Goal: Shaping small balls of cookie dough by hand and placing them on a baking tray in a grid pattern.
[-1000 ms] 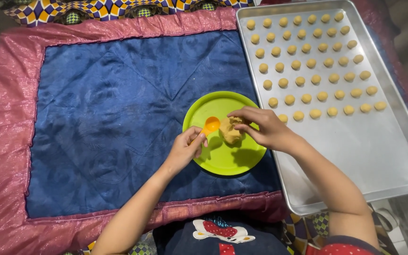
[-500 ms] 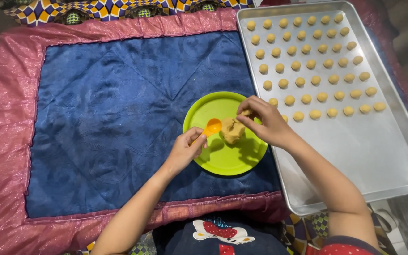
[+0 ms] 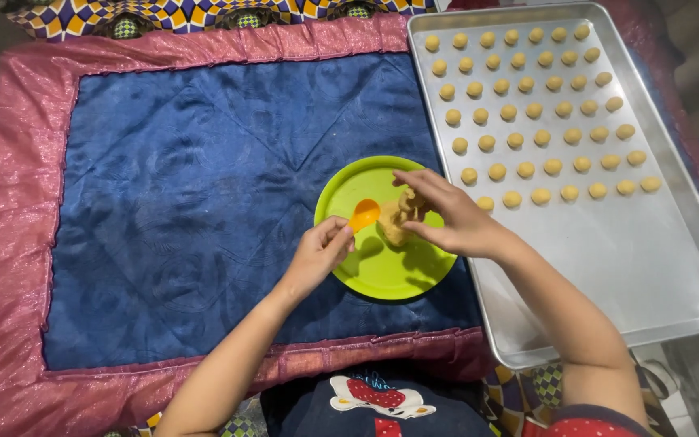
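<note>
- The left hand (image 3: pixel 317 255) had its grip closed on the handle of a small orange spoon (image 3: pixel 363 215), the bowl of the spoon held over the lime-green plate (image 3: pixel 382 271), just left of the dough lump (image 3: pixel 396 226).
- The right hand (image 3: pixel 446 214) had its fingertips pinched together on the top of that lump, which sat near the middle of the plate.
- The pinch might have torn away too much or too little dough, so the piece would not match the small balls (image 3: pixel 527 105) lined up in rows on the metal tray (image 3: pixel 649 267) to the right.
- The dough looked soft and could have stuck to the fingers or the spoon.
- The plate rested on a slick blue quilted mat (image 3: pixel 188 202) and could have slid if the lump was tugged sideways.
- A piece dropped between plate and tray would have landed on the fabric.
</note>
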